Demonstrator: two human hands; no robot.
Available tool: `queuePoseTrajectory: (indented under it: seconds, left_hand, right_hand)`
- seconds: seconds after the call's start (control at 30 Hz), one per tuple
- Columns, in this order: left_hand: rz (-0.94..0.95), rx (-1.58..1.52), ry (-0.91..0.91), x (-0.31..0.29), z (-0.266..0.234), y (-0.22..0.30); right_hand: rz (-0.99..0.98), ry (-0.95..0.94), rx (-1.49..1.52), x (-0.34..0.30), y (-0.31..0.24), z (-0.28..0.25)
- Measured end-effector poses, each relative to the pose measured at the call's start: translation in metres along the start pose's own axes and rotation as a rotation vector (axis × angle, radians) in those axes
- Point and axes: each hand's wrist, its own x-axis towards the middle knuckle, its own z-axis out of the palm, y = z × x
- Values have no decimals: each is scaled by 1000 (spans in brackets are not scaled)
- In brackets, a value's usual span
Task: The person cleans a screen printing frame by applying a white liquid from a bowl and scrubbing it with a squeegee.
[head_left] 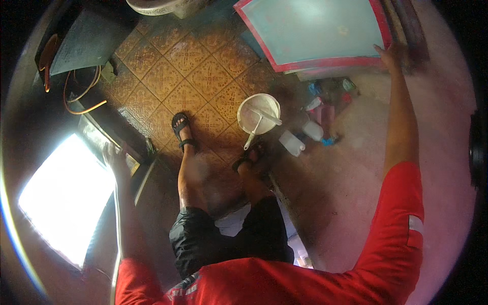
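My right hand is at the lower right corner of a large flat framed panel, which has a pale blue-grey face and a red border and looks like a printing screen. Its thumb lies over the red edge, with the other fingers partly hidden around the side. At the left, my left hand is raised beside a pale frame edge, close to a glaring bright panel. Glare and blur hide how its fingers are set.
A white bucket with a white-handled tool stands by my right foot. Beside it lie a white plastic container and several small bottles. A curved hose hangs at the left; a pale basin shows at the top.
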Motion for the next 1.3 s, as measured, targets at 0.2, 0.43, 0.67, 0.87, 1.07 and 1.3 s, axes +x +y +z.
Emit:
queuePoseTrajectory:
  seconds: [0.2, 0.43, 0.67, 0.87, 1.07, 1.3]
  left_hand:
    - [-1086, -1103, -186, -213, -48, 118]
    - [-1339, -880, -410, -471, -125, 40]
    - [-1027, -680, -491, -475, -176, 91]
    - [-449, -364, -400, -360, -189, 138]
    - [-127, -503, -299, -199, -260, 248]
    - [426, -125, 81, -46, -288, 305]
  right_hand:
    - [-125, 393, 128, -21, 35, 21]
    - [-153, 291, 198, -35, 35, -11]
    - [-174, 11, 639, -98, -3, -40]
    - [-157, 84, 701, -242, -98, -100]
    - [-282, 110, 704, -320, -122, -139]
    - [-810, 205, 566, -360, -166, -218]
